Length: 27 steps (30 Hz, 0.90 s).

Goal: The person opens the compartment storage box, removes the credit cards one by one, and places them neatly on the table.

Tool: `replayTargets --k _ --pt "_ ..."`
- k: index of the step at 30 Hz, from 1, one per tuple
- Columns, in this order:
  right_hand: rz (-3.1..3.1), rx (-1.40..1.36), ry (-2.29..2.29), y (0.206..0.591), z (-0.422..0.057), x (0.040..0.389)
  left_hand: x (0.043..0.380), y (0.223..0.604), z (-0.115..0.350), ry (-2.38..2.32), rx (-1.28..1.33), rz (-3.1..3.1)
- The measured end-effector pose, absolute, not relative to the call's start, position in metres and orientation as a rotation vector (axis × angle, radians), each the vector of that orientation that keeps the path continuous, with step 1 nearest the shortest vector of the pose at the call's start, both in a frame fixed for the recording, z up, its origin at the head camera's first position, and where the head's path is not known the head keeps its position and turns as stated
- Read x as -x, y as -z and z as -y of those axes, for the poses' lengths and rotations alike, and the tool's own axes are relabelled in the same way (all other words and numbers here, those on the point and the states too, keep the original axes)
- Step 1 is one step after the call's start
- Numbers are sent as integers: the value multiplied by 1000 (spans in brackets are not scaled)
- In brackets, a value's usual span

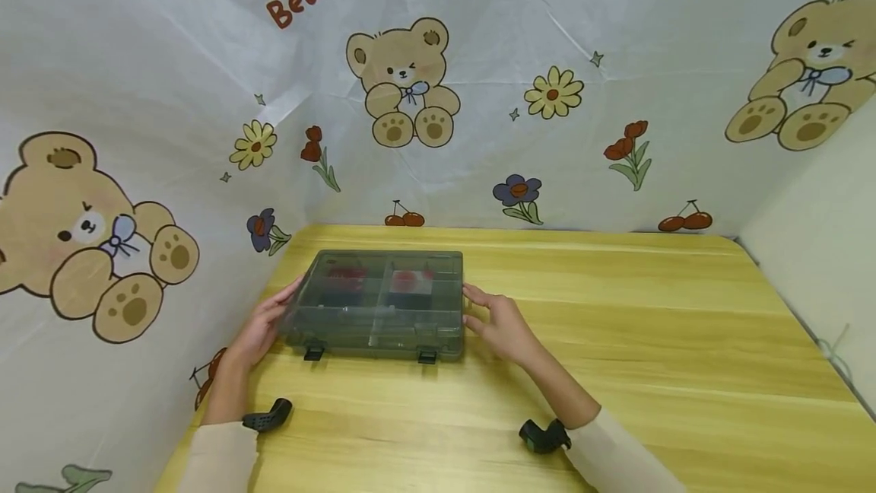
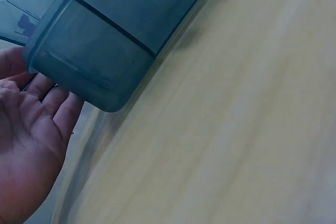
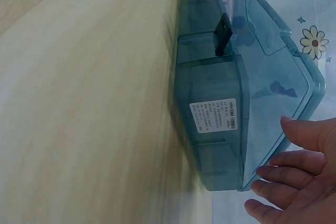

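A see-through grey-green plastic case (image 1: 379, 329) with a divided interior lies on the wooden table. Two black latches, one of them the right latch (image 1: 427, 357), jut from its front edge. Through the lid show a red and dark item (image 1: 345, 280) and a red and white one (image 1: 412, 281); their kind is unclear. My left hand (image 1: 263, 329) rests against the case's left side, fingers extended, the tips partly hidden behind it. On the opposite side, my right hand (image 1: 503, 326) touches the case with fingers fairly straight. A white printed label (image 3: 214, 116) sits on the case wall.
The yellow wooden table (image 1: 650, 341) extends to the right of the case. A white cloth (image 1: 479, 44) printed with bears and flowers hangs behind and along the left. Each wrist carries a black device, such as the right one (image 1: 544, 437).
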State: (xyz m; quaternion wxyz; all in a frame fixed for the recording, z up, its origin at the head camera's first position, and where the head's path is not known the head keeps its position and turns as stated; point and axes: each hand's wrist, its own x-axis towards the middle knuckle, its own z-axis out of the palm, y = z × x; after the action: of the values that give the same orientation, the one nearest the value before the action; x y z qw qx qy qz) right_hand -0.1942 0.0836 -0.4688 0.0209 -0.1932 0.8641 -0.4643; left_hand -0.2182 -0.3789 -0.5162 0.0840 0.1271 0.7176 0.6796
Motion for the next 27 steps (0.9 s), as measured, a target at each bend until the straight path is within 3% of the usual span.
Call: replayTargets --k 13,27 --pt "-2707 583 1447 455 -89 202 220 495 377 -1825 -245 -2376" --pt "-2757 758 1378 447 -95 216 231 478 376 -1670 -330 -2507"
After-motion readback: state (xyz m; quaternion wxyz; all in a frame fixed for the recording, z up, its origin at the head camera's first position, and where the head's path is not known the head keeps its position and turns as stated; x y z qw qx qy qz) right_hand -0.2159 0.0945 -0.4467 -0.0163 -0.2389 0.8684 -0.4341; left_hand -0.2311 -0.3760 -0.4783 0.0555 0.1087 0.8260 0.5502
